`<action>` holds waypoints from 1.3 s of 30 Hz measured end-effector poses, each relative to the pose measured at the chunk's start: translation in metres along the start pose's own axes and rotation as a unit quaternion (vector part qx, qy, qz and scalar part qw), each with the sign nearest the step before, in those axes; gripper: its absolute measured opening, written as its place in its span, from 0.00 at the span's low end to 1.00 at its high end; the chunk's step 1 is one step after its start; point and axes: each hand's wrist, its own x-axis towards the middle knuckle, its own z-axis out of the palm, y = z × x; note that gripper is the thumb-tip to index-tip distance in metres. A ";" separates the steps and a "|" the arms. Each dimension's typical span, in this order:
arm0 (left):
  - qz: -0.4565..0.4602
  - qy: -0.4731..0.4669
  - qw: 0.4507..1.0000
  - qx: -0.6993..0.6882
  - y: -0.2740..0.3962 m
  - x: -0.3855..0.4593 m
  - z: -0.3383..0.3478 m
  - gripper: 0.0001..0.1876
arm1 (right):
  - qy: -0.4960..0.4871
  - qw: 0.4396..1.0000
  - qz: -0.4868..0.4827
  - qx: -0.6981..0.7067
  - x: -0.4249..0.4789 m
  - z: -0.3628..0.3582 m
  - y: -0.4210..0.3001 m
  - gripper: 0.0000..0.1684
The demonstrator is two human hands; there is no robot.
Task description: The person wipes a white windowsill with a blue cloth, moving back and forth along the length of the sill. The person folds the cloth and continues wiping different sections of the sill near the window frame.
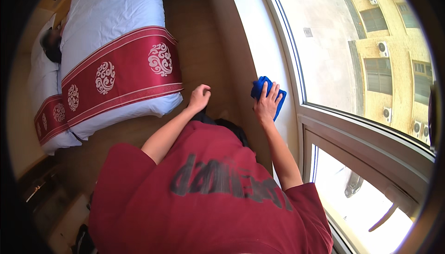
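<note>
My right hand lies spread on a folded blue cloth, pressing it against the white window sill. The cloth sticks out past my fingers on both sides and reaches near the sill's inner edge. Over the floor, between the bed and my body, my left hand hangs with its fingers loosely curled. No object shows in it, though the palm is hidden from view.
A large framed window runs along the right. On the left stand a bed with a red patterned runner and a second bed. Another person is partly visible between them. The wooden floor runs between bed and sill.
</note>
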 end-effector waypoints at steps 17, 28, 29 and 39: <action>-0.280 -0.052 0.873 -0.395 0.201 0.122 0.155 0.43 | -0.076 0.974 -0.053 -0.208 0.132 0.026 -0.041 0.47; -0.284 -0.060 0.656 -0.697 0.203 0.310 0.100 0.40 | -0.071 0.986 -0.020 -0.152 0.330 0.025 -0.111 0.46; -0.284 -0.056 0.632 -0.719 0.203 0.326 0.093 0.40 | -0.073 0.988 -0.015 -0.135 0.349 0.026 -0.117 0.44; 0.287 -0.212 0.233 -0.905 0.204 0.456 0.044 0.36 | -0.095 0.989 -0.025 -0.109 0.471 -0.004 -0.173 0.43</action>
